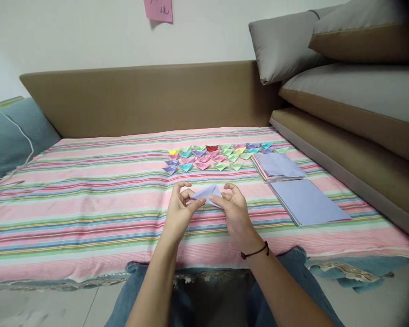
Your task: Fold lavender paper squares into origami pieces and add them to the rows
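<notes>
Between my two hands is a small folded piece of pale lilac paper point(204, 192), partly opened into peaked flaps. My left hand point(183, 204) pinches its left side, thumb laid along the near edge. On the other side, my right hand point(234, 206) grips the paper with its thumb pressed on the front. Both hands hover above the striped cloth near its front edge. Beyond them stand rows of small folded paper boats point(202, 165) in pink, green, blue, purple, yellow and red.
Right of my hands lie a stack of lilac paper sheets point(310, 202) and a second, looser stack point(279, 165) behind it. Large cushions point(354, 95) are piled at the right. A brown backboard point(150, 100) runs along the wall. At far left are a blue cushion point(10, 141) and white cord point(29, 141).
</notes>
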Motion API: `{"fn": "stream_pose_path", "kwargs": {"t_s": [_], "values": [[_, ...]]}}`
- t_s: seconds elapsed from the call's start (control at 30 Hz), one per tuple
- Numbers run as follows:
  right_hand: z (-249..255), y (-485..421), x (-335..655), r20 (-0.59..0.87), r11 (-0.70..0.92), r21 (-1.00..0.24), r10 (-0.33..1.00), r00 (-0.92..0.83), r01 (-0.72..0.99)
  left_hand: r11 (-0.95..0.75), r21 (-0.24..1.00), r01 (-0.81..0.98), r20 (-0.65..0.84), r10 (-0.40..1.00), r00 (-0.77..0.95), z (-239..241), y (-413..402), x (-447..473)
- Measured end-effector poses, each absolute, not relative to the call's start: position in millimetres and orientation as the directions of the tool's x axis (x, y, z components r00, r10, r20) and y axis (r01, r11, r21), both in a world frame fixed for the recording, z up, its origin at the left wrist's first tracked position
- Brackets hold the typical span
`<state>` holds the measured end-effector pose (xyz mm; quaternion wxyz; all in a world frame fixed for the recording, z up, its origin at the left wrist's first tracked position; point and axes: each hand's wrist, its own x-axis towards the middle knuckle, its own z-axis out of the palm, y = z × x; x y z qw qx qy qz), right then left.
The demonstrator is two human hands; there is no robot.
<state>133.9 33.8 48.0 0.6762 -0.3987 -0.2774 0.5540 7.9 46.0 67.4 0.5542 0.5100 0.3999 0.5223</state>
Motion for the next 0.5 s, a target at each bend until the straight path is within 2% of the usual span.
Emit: {"fn": "stream_pose_path", "kwargs": {"t_s": [0.2, 0.5], "values": [[48.1, 34.5, 137.6, -0.078, 0.037, -0.868, 0.975, 0.210, -0.495, -0.109, 0.983, -0.145, 0.144, 0.956, 0.254, 68.4, 47.7, 2.0], [48.5, 35.7, 148.1, -0.106, -0.012, -0.904, 0.975, 0.197, -0.427, -0.013, 0.997, -0.073, 0.035, 0.950, 0.310, 77.5, 47.2, -7.6]]}}
